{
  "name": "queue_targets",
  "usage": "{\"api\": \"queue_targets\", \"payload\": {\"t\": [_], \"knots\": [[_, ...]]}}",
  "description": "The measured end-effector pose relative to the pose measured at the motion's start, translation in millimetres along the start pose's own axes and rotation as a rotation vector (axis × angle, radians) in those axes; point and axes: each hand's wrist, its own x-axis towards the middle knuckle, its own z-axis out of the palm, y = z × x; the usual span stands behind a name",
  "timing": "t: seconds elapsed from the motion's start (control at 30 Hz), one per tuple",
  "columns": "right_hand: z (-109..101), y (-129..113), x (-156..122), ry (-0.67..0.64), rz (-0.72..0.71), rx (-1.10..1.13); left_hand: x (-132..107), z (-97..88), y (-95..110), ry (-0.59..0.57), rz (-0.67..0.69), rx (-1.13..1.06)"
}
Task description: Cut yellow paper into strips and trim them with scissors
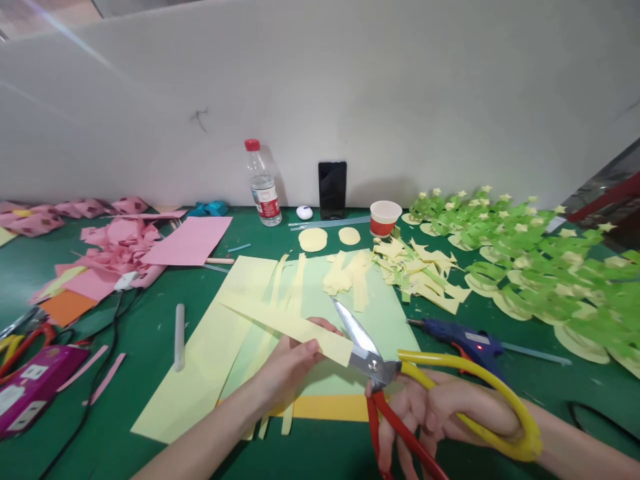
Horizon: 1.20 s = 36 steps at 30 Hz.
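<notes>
My left hand [287, 367] pinches a long pale yellow paper strip [280, 320] that slants up to the left above the table. My right hand [440, 410] grips large scissors [380, 367] with one yellow and one red handle. Their open blades meet the strip's right end. Beneath lie pale yellow sheets [210, 360] and a light green sheet [385, 313], with cut yellow strips [347, 273] on top.
A blue glue gun [463, 340] lies right of the scissors. A water bottle [263, 183], a phone [332, 189] and a red paper cup [385, 218] stand at the back. Green paper trees [540, 267] fill the right, pink paper scraps [125, 250] the left.
</notes>
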Motion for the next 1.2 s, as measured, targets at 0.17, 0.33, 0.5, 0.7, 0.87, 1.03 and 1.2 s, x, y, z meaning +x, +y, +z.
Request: {"api": "queue_targets", "payload": {"t": [0.17, 0.33, 0.5, 0.7, 0.87, 1.03, 1.2], "knots": [[5, -1, 1, 0.025, -0.016, -0.074, -1, 4.5, -3, 0.086, -0.029, 0.044], [10, -6, -1, 0.062, -0.015, -0.101, 0, 4.1, 0, 0.094, -0.071, 0.135], [14, -9, -6, 0.128, 0.015, -0.116, 0, -0.2, 4, 0.085, -0.057, 0.211], [15, -6, -9, 0.145, -0.023, -0.128, 0, -2.6, 8, 0.077, -0.007, 0.249], [5, 7, -5, 0.143, -0.064, -0.088, 0, -2.2, 10, 0.069, 0.001, 0.278], [4, 15, -5, 0.208, -0.07, -0.01, -1, -3.3, 11, 0.053, 0.014, 0.293], [10, 12, -8, 0.263, -0.033, 0.025, -1, -5.5, 9, 0.04, 0.026, 0.298]]}}
